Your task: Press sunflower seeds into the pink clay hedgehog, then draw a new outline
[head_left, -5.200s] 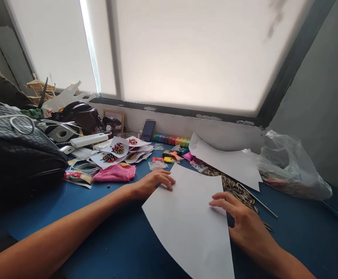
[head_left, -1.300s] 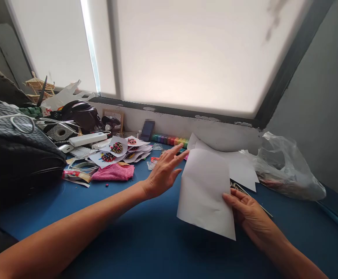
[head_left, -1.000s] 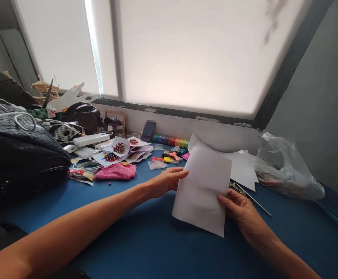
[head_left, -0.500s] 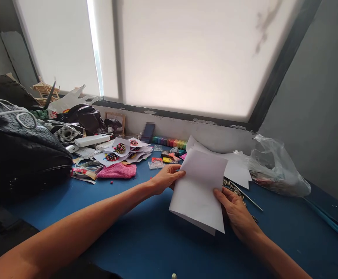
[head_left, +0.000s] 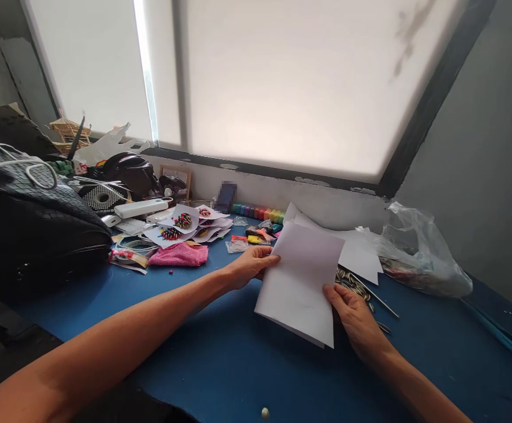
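A folded sheet of white paper (head_left: 302,282) is held up over the blue table by both hands, its fold along the left side. My left hand (head_left: 252,265) pinches the left edge, thumb on the front face. On the right edge my right hand (head_left: 352,308) grips the paper, thumb in front and fingers behind it. Behind the right hand lie several striped seeds (head_left: 348,279) and a thin white stick (head_left: 381,299), partly hidden by the sheet. More white paper (head_left: 361,255) lies farther back.
A clear plastic bag (head_left: 423,258) stands at the right. At the left are a black bag (head_left: 39,229), a pink cloth (head_left: 180,255) and paper pieces with colourful decorated shapes (head_left: 184,221). Coloured clay blocks (head_left: 260,212) line the wall. A small pale seed (head_left: 265,412) lies near the front edge.
The front and back layers of the folded paper have come closer together at the bottom, with the lower corner slightly raised. Both hands keep their hold. The view has shifted slightly.
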The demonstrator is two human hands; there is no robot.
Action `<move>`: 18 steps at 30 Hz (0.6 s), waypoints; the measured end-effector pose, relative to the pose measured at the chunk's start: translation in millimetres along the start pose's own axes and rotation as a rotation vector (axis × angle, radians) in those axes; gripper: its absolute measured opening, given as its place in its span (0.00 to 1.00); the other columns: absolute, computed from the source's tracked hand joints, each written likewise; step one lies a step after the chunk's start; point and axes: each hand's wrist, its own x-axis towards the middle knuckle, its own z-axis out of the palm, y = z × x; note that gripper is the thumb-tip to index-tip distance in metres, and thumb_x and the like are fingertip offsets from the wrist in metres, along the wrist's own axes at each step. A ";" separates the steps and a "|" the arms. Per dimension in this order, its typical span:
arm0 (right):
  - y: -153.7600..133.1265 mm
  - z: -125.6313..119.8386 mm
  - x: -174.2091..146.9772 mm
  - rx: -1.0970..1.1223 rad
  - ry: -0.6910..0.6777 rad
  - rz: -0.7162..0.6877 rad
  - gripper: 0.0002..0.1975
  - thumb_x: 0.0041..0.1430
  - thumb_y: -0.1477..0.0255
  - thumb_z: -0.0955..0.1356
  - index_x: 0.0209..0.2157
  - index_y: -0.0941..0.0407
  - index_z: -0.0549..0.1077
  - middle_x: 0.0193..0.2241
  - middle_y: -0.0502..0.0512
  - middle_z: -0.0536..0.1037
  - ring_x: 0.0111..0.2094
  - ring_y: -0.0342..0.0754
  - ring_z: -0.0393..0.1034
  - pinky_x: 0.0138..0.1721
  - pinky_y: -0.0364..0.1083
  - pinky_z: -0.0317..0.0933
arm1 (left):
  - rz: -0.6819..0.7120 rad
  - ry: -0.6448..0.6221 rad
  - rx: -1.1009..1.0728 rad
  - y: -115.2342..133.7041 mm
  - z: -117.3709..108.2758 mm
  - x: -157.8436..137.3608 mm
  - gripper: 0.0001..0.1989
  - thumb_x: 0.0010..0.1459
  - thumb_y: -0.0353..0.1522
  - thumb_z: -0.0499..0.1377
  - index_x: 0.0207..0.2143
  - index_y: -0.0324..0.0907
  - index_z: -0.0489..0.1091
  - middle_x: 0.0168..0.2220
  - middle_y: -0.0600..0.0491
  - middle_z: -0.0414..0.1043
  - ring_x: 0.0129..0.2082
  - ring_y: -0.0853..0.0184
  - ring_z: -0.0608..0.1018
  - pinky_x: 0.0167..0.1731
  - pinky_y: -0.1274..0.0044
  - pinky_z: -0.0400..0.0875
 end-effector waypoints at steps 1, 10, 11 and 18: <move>0.2 0.2 0.0 0.003 0.008 -0.007 0.22 0.45 0.53 0.75 0.38 0.52 0.78 0.36 0.51 0.83 0.38 0.54 0.77 0.34 0.48 0.71 | -0.021 -0.018 0.002 0.0 0.2 -1.0 0.29 0.43 0.48 0.69 0.43 0.39 0.75 0.39 0.46 0.76 0.35 0.61 0.78 0.32 0.75 0.70; 1.4 0.7 0.6 -0.032 -0.003 -0.011 0.23 0.45 0.51 0.74 0.38 0.53 0.77 0.34 0.52 0.83 0.35 0.54 0.76 0.29 0.47 0.69 | -0.093 -0.046 -0.032 -6.2 -2.8 -1.7 0.27 0.39 0.44 0.73 0.40 0.39 0.76 0.41 0.47 0.77 0.41 0.57 0.78 0.37 0.73 0.70; 0.8 0.7 0.5 -0.043 -0.013 -0.008 0.23 0.45 0.51 0.74 0.37 0.53 0.77 0.33 0.52 0.82 0.34 0.53 0.76 0.28 0.46 0.68 | -0.092 -0.042 -0.039 -5.7 -3.3 -1.5 0.27 0.39 0.44 0.73 0.41 0.40 0.76 0.41 0.47 0.77 0.41 0.57 0.78 0.37 0.73 0.70; -2.5 4.6 -2.8 -0.116 -0.044 -0.027 0.22 0.44 0.51 0.74 0.32 0.54 0.77 0.27 0.50 0.80 0.27 0.48 0.72 0.27 0.45 0.65 | -0.068 -0.012 -0.100 -1.3 -4.8 0.1 0.28 0.41 0.48 0.71 0.38 0.37 0.76 0.39 0.44 0.77 0.37 0.60 0.78 0.35 0.75 0.69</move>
